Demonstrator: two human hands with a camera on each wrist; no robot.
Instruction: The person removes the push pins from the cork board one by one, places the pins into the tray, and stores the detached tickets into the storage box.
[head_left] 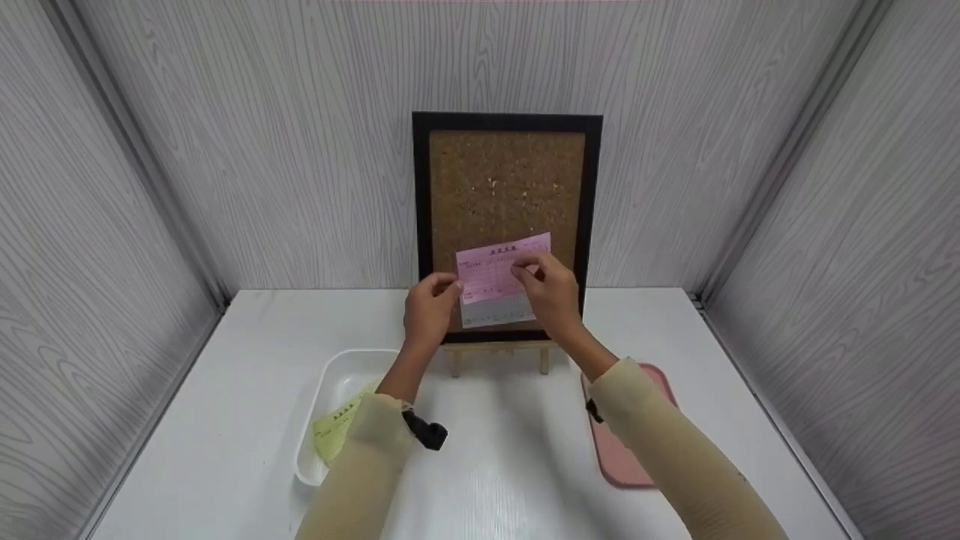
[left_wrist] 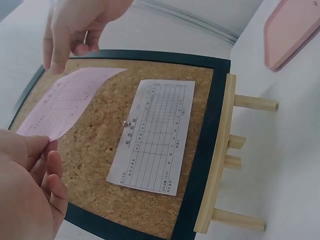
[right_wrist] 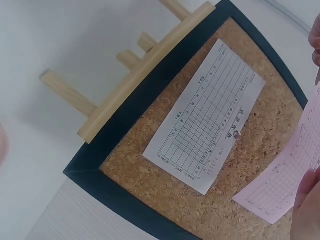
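Pink slip (head_left: 480, 279) pinched in the left hand (head_left: 429, 309), right hand (head_left: 553, 296) over it (can't tell if gripping). Probably lining up; next I'd flatten it against the corkboard (head_left: 502, 176).

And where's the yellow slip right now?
In the head view, the yellow slip lies in the white tray at lower left, partly behind the left sleeve.

The lower half of the board (head_left: 480, 161) is being blocked by the pink slip (head_left: 484, 274), left hand (head_left: 429, 311) and right hand (head_left: 553, 292); room is being left toward its top edge. Toward the table's (head_left: 495, 465) front edge, a lane is being left between the white tray (head_left: 349, 382) and pink tray (head_left: 619, 457), both being overhung by forearms (head_left: 675, 442). Below the board, passage is being obstructed by the stand (left_wrist: 216, 150).
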